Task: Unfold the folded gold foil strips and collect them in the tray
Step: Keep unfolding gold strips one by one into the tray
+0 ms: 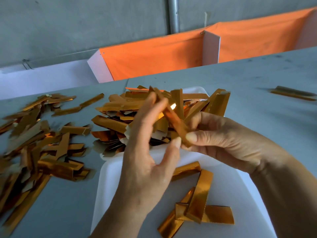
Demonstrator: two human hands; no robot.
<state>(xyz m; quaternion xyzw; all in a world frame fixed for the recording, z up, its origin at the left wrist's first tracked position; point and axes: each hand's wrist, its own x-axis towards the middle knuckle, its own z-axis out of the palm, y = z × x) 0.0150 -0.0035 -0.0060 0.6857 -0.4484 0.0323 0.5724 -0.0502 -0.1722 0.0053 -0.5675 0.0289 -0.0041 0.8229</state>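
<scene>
Gold foil strip [173,117] sits pinched between both our hands, up over the trays. Our right hand [221,140] has thumb and fingers [191,136] curled round its lower end; our left hand [145,152] grips the upper part, fingers [155,102] blurred, thumb tip touching near the lower end. Beyond the fingers a heaped white tray [199,91] of strips; below them a nearer white tray [109,177] with a few strips [199,203]. Left of the fingers, a loose pile [39,145] on the desk [257,100]. One strip [293,95] lies far right.
</scene>
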